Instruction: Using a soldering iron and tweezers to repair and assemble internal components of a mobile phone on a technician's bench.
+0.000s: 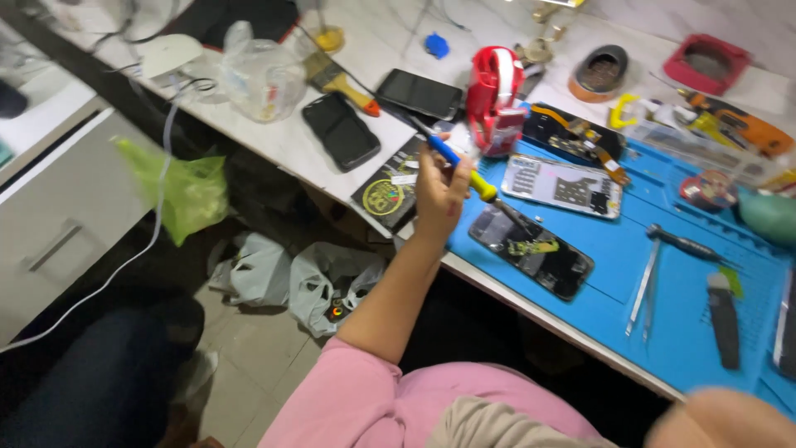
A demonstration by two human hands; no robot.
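My left hand (439, 192) reaches out from a pink sleeve and is shut on a screwdriver (479, 182) with a blue and yellow handle. Its shaft slants down to the right, with the tip at an opened dark phone (535, 251) lying on the blue work mat (680, 290). Just behind that lies a second opened phone part (564, 184), pale with exposed boards. A blurred skin-coloured shape (721, 415) sits at the bottom right corner; I cannot tell whether it is my right hand.
Tweezers (643, 286), a small screwdriver (684, 243) and a black tool (725, 319) lie on the mat. Two dark phones (340, 130) (419, 93), a brush (336, 79) and a red object (495, 99) sit on the white bench. Plastic bags (257, 270) lie on the floor by a drawer unit (58, 216).
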